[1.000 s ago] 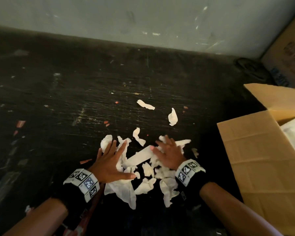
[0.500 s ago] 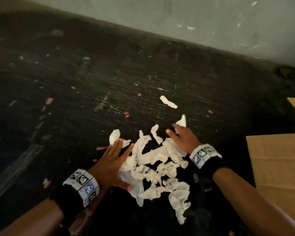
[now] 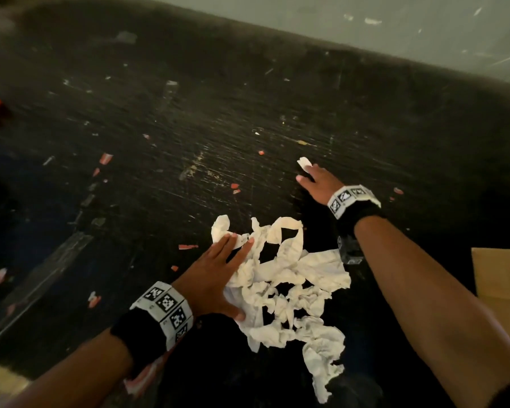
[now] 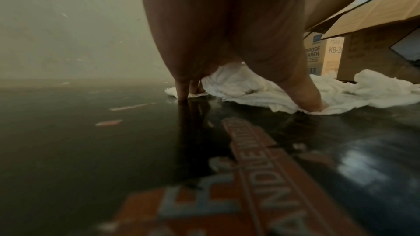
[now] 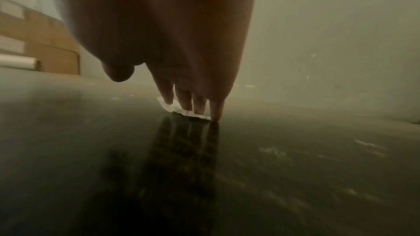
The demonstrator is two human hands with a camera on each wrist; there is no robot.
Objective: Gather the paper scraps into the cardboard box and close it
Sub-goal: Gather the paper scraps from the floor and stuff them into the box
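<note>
A heap of crumpled white paper scraps (image 3: 286,287) lies on the dark floor in front of me. My left hand (image 3: 218,269) rests flat on the heap's left edge, fingers straight and spread; in the left wrist view its thumb presses into the paper (image 4: 256,89). My right hand (image 3: 315,179) reaches farther out, straight fingers pressing a single small scrap (image 3: 304,162) to the floor, seen under the fingertips (image 5: 188,112) in the right wrist view. The cardboard box (image 3: 504,281) shows as a brown flap at the right edge, and with open flaps (image 4: 372,19) in the left wrist view.
The dark scuffed floor (image 3: 189,128) carries small red flecks (image 3: 105,157) and an orange printed label (image 4: 261,177) under my left wrist. A grey wall (image 3: 395,25) runs along the far side. More cartons (image 4: 322,51) stand by the box; another stack (image 5: 38,42) stands far left.
My right hand has left the heap and reached forward to the lone far scrap. The left hand stays on the heap's left side. The scraps are bunched closer together.
</note>
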